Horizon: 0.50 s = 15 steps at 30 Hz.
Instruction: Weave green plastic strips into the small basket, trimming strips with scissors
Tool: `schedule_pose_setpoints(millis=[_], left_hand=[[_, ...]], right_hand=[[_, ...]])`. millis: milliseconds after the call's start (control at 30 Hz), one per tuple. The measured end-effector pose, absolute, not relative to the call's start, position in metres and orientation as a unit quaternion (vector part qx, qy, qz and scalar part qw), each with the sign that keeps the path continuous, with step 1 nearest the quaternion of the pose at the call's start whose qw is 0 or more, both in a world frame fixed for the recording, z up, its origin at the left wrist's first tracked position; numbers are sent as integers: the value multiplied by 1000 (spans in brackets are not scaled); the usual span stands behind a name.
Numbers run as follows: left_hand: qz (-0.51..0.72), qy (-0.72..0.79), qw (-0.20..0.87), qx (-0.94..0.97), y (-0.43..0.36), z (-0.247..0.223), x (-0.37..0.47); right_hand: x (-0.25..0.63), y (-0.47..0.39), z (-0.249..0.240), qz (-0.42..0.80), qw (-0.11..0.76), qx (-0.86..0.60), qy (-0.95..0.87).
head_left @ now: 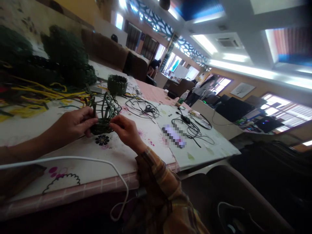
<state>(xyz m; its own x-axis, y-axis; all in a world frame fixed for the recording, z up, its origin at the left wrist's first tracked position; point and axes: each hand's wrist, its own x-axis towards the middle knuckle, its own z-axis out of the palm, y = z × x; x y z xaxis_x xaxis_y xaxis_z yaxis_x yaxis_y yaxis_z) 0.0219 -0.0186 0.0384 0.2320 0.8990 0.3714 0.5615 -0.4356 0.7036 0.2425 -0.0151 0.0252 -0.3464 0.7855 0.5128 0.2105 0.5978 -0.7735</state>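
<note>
In the head view, your left hand point(76, 122) grips the near-left side of a partly woven basket point(102, 127), thumb and fingers closed around its edge. Your right hand point(126, 130) pinches the opposite side between thumb and fingertips, with the plaid sleeve point(163, 175) behind it crossing the table edge. The basket sits between your two hands, low over the flower-printed tablecloth point(146, 156), and its loose dark green strips stand up and arch above the woven base; you cannot tell whether the base touches the cloth.

Just beyond it stands a dark green woven basket point(117, 85), its walls finished higher. To its right lies a loose tangle of dark strips point(145, 109). On your left, yellow strips point(36, 105) spread in front of blurred dark green bundles point(65, 48). Farther right you have a partly pixelated, pale purple object point(174, 136), a dark looped coil point(192, 128) and a clear bottle point(183, 97). A white cable point(73, 158) runs across the foreground below your left forearm.
</note>
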Motion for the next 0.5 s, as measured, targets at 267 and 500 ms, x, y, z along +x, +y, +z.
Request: schedule_pose_setpoints(millis=[267,500], left_hand=[[368,495,232,752,-23,42,25],[391,463,283,744,-26,43,27]], right_hand=[[249,-20,35,209,453,-340,-797],[249,-23,38,117,426,-378,-814]])
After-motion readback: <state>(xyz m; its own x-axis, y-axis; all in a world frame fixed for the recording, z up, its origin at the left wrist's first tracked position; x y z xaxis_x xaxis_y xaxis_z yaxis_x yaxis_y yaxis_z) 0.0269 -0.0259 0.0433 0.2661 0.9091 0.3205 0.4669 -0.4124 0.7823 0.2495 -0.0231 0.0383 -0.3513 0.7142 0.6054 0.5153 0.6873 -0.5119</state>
